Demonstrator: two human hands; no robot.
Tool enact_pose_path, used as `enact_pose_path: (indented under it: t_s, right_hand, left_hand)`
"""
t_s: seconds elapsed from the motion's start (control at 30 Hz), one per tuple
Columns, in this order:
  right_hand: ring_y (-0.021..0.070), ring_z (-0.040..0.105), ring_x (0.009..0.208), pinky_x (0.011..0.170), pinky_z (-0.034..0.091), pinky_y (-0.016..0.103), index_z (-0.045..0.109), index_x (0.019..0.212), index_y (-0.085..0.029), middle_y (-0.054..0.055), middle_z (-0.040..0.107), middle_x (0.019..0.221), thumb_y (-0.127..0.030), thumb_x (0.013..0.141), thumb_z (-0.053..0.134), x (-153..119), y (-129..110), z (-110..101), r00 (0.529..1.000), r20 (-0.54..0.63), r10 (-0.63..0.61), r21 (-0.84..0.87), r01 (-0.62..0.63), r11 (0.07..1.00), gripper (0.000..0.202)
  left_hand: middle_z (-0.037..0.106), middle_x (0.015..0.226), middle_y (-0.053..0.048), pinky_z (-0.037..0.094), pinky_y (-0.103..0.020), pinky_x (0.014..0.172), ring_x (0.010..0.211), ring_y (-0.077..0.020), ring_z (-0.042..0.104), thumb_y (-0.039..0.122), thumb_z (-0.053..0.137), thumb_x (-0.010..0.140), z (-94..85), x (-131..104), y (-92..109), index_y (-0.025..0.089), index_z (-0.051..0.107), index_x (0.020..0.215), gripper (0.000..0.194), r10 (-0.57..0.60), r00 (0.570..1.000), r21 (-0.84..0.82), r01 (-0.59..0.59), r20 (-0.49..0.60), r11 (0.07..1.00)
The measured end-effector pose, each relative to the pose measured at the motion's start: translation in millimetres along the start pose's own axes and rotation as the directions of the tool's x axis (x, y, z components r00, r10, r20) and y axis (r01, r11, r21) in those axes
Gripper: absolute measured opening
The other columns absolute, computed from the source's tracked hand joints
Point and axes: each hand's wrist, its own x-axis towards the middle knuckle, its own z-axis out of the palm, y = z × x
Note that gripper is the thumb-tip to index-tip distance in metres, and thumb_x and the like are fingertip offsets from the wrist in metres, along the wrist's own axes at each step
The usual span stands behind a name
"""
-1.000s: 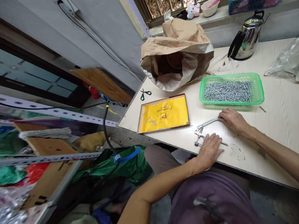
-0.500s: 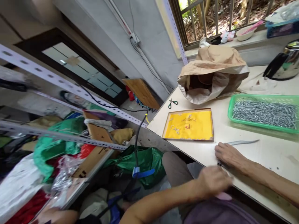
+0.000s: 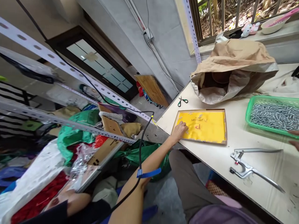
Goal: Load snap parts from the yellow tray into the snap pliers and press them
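My left hand (image 3: 179, 131) reaches down to the near left corner of a shallow tray (image 3: 225, 127) lined with a yellow sheet (image 3: 210, 126). Its fingers are curled together beside a few small metal pieces; whatever they pinch is hidden. At the right edge of the view only some fingers of my right hand (image 3: 294, 138) show, apart, by the corner of a green basket (image 3: 248, 113). That basket holds many small metal pins or screws (image 3: 273, 115). On the table, untouched, lie metal hand-press pliers (image 3: 249, 169) with long handles.
Scissors (image 3: 182, 100) with green handles lie behind the tray. A large brown paper bag (image 3: 235, 68) stands at the back of the white table (image 3: 205, 155). A black cable (image 3: 140, 146) with blue tape hangs in front, over my left forearm. Shelves of bags (image 3: 74, 124) fill the left.
Both hands have left the pliers, which now lie on the table. My left hand went to the tray's left corner, my right hand to the basket. The view has shifted left.
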Motion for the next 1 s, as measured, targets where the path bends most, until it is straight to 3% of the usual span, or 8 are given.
enact_pose_path:
  t_s: [0.1,0.23,0.43,0.57,0.7,0.77,0.87,1.0]
  right_hand:
    - [0.0244,0.064,0.080,0.074,0.053,0.043,0.057,0.103,-0.035,0.007,0.063,0.089,-0.044,0.095,0.039,-43,-27,13,0.993,0.079,-0.085,0.090,0.077,0.993,0.021]
    - [0.0213,0.066,0.073,0.061,0.054,0.034,0.059,0.107,-0.030,0.005,0.064,0.092,-0.037,0.096,0.036,-81,-65,27,0.936,0.351,-0.002,0.106,-0.038,0.994,0.026]
    - [0.0162,0.059,0.069,0.055,0.043,0.026,0.059,0.090,-0.022,0.004,0.058,0.080,-0.024,0.097,0.033,-81,-78,30,0.875,0.482,0.048,-0.062,-0.021,0.998,0.026]
    - [0.0150,0.055,0.069,0.058,0.038,0.026,0.053,0.080,-0.021,0.003,0.057,0.079,-0.008,0.092,0.032,-79,-76,28,0.858,0.514,0.010,-0.102,0.049,0.994,0.028]
    - [0.0153,0.051,0.064,0.057,0.034,0.027,0.052,0.079,-0.021,0.003,0.054,0.074,-0.001,0.087,0.032,-89,-70,37,0.913,0.397,-0.095,-0.144,0.164,0.976,0.029]
    - [0.0156,0.048,0.061,0.055,0.033,0.028,0.052,0.080,-0.020,0.002,0.053,0.071,0.000,0.087,0.031,-95,-68,41,0.949,0.284,-0.140,-0.180,0.196,0.964,0.030]
    - [0.0156,0.048,0.061,0.055,0.033,0.028,0.053,0.083,-0.019,0.003,0.054,0.072,0.000,0.087,0.033,-99,-67,41,0.952,0.245,-0.183,-0.195,0.233,0.953,0.028]
    - [0.0153,0.051,0.065,0.059,0.037,0.027,0.053,0.085,-0.019,0.003,0.058,0.077,0.001,0.087,0.036,-97,-67,37,0.935,0.290,-0.204,-0.164,0.259,0.952,0.026]
  left_hand:
    - [0.061,0.098,-0.012,0.043,-0.032,0.085,0.104,-0.0237,0.050,0.010,0.044,0.093,1.7,4,0,0.014,0.067,0.089,0.023,0.067,0.996,0.029,-0.068,0.057,0.997]
    - [0.061,0.095,-0.014,0.044,-0.034,0.085,0.101,-0.0247,0.051,0.005,0.042,0.092,0.9,6,0,0.013,0.065,0.091,0.023,0.150,0.981,0.064,-0.158,0.122,0.985]
    - [0.062,0.090,-0.014,0.049,-0.035,0.079,0.096,-0.0262,0.055,0.007,0.045,0.091,-4.8,7,0,0.012,0.064,0.088,0.021,0.228,0.960,0.210,-0.260,0.165,0.942]
    - [0.066,0.086,-0.015,0.051,-0.037,0.077,0.091,-0.0272,0.059,0.006,0.050,0.088,-15.0,5,14,0.012,0.067,0.080,0.019,0.185,0.982,0.147,-0.189,0.038,0.971]
    - [0.071,0.085,-0.008,0.051,-0.029,0.073,0.082,-0.0205,0.064,0.018,0.058,0.087,-20.1,-17,74,0.016,0.071,0.084,0.014,0.003,0.981,-0.363,-0.074,-0.192,0.929]
    - [0.073,0.082,-0.005,0.050,-0.025,0.066,0.074,-0.0177,0.065,0.028,0.061,0.086,-16.4,-34,117,0.017,0.074,0.082,0.017,-0.010,0.997,-0.638,-0.045,-0.082,0.768]
    - [0.074,0.078,-0.004,0.049,-0.024,0.065,0.070,-0.0165,0.065,0.030,0.065,0.082,-5.1,-53,172,0.016,0.076,0.079,0.018,0.005,0.997,-0.819,0.061,0.078,0.571]
    - [0.073,0.072,-0.005,0.045,-0.022,0.059,0.065,-0.0154,0.062,0.031,0.068,0.077,10.2,-61,205,0.013,0.076,0.076,0.019,-0.021,0.975,-0.861,0.204,0.220,0.465]
